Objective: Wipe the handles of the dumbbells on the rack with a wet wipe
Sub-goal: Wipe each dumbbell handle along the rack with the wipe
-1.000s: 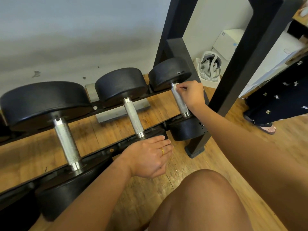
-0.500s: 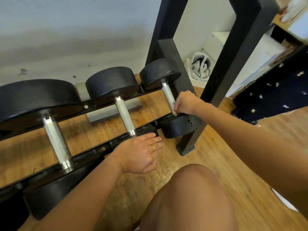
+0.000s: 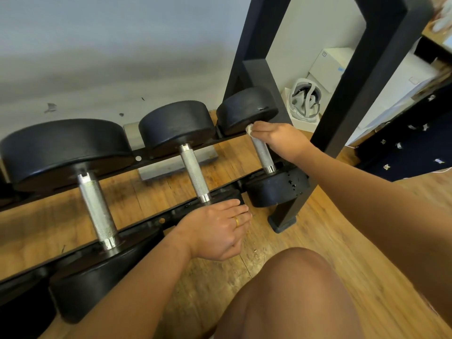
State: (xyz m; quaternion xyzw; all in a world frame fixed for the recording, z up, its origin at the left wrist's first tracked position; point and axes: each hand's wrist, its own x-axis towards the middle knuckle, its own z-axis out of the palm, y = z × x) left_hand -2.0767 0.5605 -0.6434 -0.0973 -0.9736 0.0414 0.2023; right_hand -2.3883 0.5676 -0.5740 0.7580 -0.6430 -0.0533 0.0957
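The right hand has slid up the smallest dumbbell's handle to its far end, at one o'clock, fingers curled round the wet wipe against the steel. The rack stands on a wooden floor by a grey wall; the left hand rests loose-fingered at its front rail.

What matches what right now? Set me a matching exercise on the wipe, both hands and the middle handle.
Things
1. wet wipe
2. left hand
3. right hand
4. middle handle

States
A. bare metal, no wipe on it
B. rests at the front rail, ring on a finger
C. curled round the far end of the rightmost handle
D. white, peeking out of the fingers beside the far weight

Pairs: 1-D, 2-B, 3-C, 4-A
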